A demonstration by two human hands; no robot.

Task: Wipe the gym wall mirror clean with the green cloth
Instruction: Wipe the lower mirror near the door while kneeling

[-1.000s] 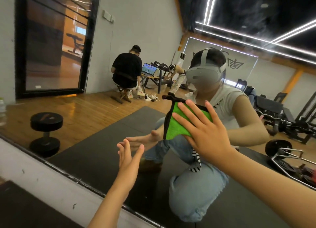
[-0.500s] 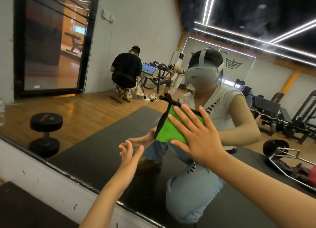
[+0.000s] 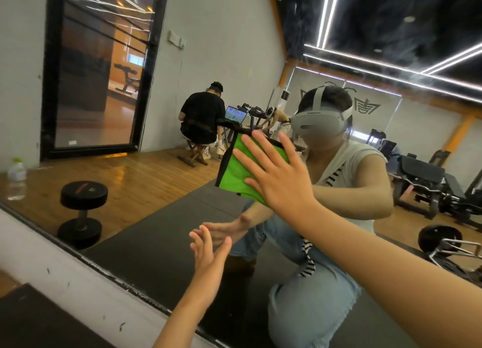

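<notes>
The wall mirror (image 3: 146,180) fills most of the view and reflects the gym and a crouching person. A green cloth (image 3: 236,175) with a black edge lies flat against the glass near the middle. My right hand (image 3: 276,175) presses it there with straight, spread fingers. Lower down, my left hand (image 3: 208,259) is held up with its fingers straight, their tips at the glass, holding nothing.
The mirror's bottom edge runs diagonally above a white wall strip (image 3: 52,267). A dark surface (image 3: 39,321) lies at the lower left. In the reflection are a black dumbbell (image 3: 82,212), a water bottle (image 3: 16,178), a seated person and weight benches at the right.
My right hand has slid the green cloth up and to the left across the glass. My left hand has stayed in about the same spot.
</notes>
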